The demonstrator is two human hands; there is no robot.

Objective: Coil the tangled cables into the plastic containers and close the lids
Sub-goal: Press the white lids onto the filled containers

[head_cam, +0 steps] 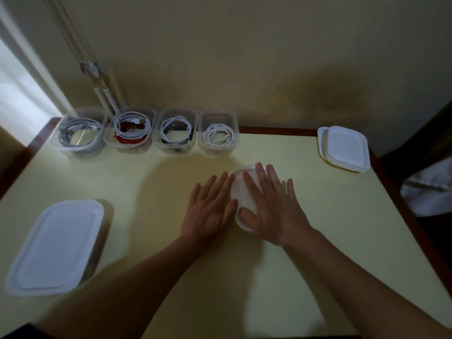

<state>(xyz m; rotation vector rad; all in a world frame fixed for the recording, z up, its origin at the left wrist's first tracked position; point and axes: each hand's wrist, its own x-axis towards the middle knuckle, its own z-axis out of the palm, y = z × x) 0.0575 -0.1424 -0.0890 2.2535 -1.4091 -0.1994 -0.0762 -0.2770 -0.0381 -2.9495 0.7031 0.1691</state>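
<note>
A small container with a white lid sits mid-table under both hands. My right hand lies flat on the lid with straight fingers. My left hand lies flat at the lid's left edge, fingers straight. Along the back edge stand several clear lidless containers, each with a coiled cable: grey, white with red, white with black, and white. The container's contents under my hands are hidden.
A stack of white lids lies at the back right corner. A larger closed container with a white lid sits at the front left. The table's dark rim meets the wall; a chair with white cloth stands right.
</note>
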